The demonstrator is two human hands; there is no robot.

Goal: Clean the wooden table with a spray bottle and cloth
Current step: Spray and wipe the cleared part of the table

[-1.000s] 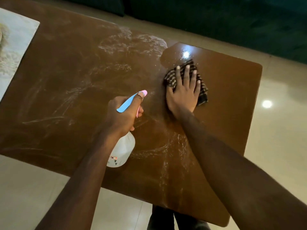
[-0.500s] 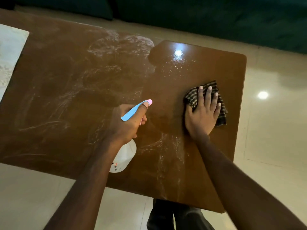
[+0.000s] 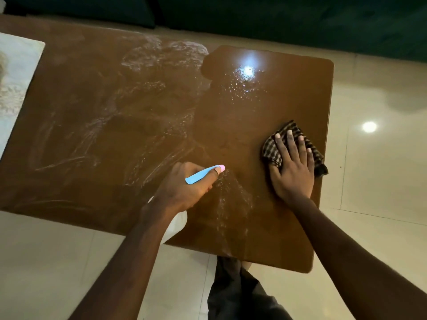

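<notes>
The wooden table (image 3: 265, 107) fills the middle of the view; its left and centre carry whitish smears and its right part looks glossy, with droplets near a light glare. My left hand (image 3: 184, 188) grips a spray bottle (image 3: 203, 174) with a blue top and pink nozzle pointing right; its white body (image 3: 175, 225) shows below my wrist at the table's near edge. My right hand (image 3: 292, 167) presses flat with straight fingers on a dark checked cloth (image 3: 270, 148) near the table's right edge.
A pale patterned mat (image 3: 16, 72) lies on the table's far left. Glossy cream floor tiles (image 3: 381, 169) surround the table. A dark green sofa (image 3: 277, 17) runs along the far side. My dark trouser legs (image 3: 233, 294) stand at the near edge.
My right hand has slid the cloth from the table's middle to near its right edge and a little toward me. My left hand keeps its grip on the spray bottle, roughly in place.
</notes>
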